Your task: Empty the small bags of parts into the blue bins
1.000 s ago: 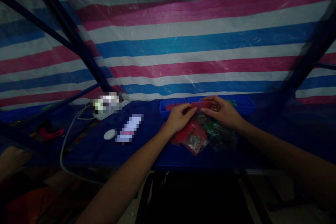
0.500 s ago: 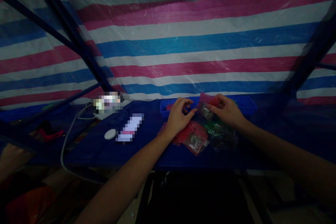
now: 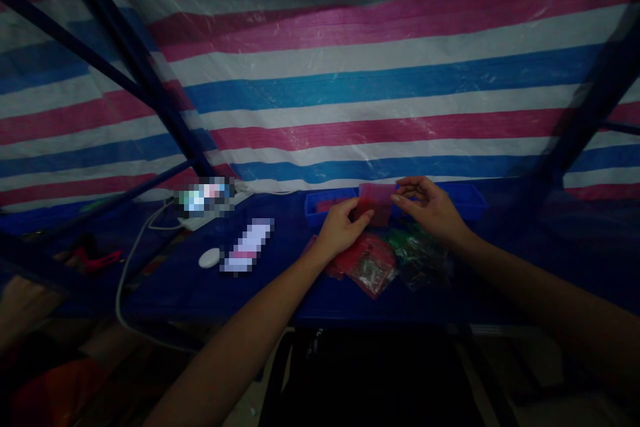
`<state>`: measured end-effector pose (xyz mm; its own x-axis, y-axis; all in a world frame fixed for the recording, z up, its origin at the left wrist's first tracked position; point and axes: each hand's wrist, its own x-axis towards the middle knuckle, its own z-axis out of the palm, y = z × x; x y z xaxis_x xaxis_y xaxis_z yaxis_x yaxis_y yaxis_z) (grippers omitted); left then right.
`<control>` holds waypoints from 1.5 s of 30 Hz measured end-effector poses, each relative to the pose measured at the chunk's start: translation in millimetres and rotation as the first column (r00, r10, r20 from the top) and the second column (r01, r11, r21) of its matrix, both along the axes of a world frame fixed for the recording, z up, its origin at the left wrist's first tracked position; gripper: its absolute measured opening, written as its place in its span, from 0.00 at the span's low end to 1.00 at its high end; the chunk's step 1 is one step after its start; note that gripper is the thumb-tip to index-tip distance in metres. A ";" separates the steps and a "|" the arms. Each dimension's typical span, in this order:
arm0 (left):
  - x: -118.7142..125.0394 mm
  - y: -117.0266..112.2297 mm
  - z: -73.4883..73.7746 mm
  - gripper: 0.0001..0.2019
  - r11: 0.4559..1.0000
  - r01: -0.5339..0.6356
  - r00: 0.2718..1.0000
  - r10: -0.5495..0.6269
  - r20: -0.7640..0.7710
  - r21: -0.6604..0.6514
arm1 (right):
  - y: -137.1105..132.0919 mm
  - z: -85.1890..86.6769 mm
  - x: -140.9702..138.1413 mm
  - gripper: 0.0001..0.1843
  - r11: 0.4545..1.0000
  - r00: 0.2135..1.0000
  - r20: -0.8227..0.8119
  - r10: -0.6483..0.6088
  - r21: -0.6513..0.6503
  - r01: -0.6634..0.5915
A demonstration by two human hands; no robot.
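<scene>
Pink-red translucent plastic bag point(image 3: 379, 202) is held over the blue table point(image 3: 250, 301), in front of the blue trays point(image 3: 315, 217). Its left side is gripped between thumb and fingers of the left hand point(image 3: 344, 228). Upper right edge is met by the right hand point(image 3: 431, 208), fingers bent, thumb close to the fingertips; whether the edge is pinched cannot be told. Below, red packets point(image 3: 369, 260) are laid on the table; green packets point(image 3: 416, 248) are heaped just beside, rightward. Well apart, leftward, a white disc point(image 3: 210, 257) is seen. Behind, a striped sheet point(image 3: 350, 88) is hung.
</scene>
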<state>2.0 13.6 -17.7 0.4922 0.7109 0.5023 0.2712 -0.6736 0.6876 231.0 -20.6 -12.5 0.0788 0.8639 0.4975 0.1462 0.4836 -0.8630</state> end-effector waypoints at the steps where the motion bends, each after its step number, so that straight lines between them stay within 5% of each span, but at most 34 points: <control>1: 0.1 -0.9 -0.3 0.16 1.000 0.014 1.000 -0.015 -0.017 -0.018 | 2.0 -1.8 1.6 0.27 1.000 1.000 0.008 -0.011 -0.004 0.011; 5: 0.8 -4.6 -2.3 0.15 0.998 0.013 0.994 -0.019 -0.103 -0.062 | 4.0 -9.2 2.1 0.32 0.981 0.988 0.051 0.146 -0.135 -0.138; 9: 2.1 -1.6 -5.9 0.14 0.995 0.050 0.998 -0.052 -0.027 -0.087 | 3.5 -13.8 -0.8 0.33 0.935 0.956 -0.035 0.290 -0.201 -0.291; 12: 3.2 2.3 -6.8 0.19 0.996 0.079 0.995 -0.075 0.069 -0.048 | 4.2 -12.0 -0.1 0.21 0.935 0.963 -0.034 0.267 -0.235 -0.267; 15: 2.7 1.3 -2.1 0.24 0.993 -0.050 0.996 0.041 0.084 0.107 | 4.4 -7.8 1.8 0.18 0.967 0.985 -0.071 0.155 -0.192 -0.166; 18: 2.1 -6.6 6.3 0.14 0.959 -0.028 1.000 0.028 0.003 0.282 | 2.0 -4.2 1.7 0.18 0.985 0.991 -0.093 0.100 -0.131 -0.112; 21: 3.5 -14.7 11.7 0.20 0.956 0.089 0.994 -0.066 -0.090 0.281 | -4.6 -0.3 -1.9 0.18 0.957 0.968 -0.090 0.233 -0.156 -0.245; 24: 3.8 -14.4 11.4 0.17 0.966 0.084 0.992 -0.058 -0.114 0.246 | -11.6 5.4 -5.8 0.19 0.908 0.923 -0.111 0.368 -0.170 -0.383; 31: -0.6 0.6 1.0 0.13 0.999 -0.024 0.999 0.023 0.022 0.026 | -3.9 4.9 2.4 0.25 0.995 0.995 -0.058 0.075 -0.064 -0.079; 36: 4.5 2.1 -6.0 0.16 0.993 0.092 0.991 -0.084 0.100 -0.076 | 2.3 -4.7 5.8 0.26 0.952 0.969 0.000 0.247 -0.185 -0.242; 41: 3.8 0.3 -1.0 0.21 0.994 -0.072 0.991 0.062 0.117 0.079 | 7.4 -9.3 4.8 0.23 0.982 0.993 -0.053 0.106 -0.151 -0.112; 43: 3.4 -4.2 3.4 0.20 0.987 -0.040 0.998 0.032 0.055 0.157 | 8.2 -9.2 5.1 0.22 0.994 0.998 -0.049 0.027 -0.105 -0.032; 45: 4.3 -9.7 6.9 0.19 0.985 0.065 0.998 -0.068 0.014 0.160 | 5.9 -7.3 4.5 0.23 0.992 0.996 -0.034 0.080 -0.098 -0.083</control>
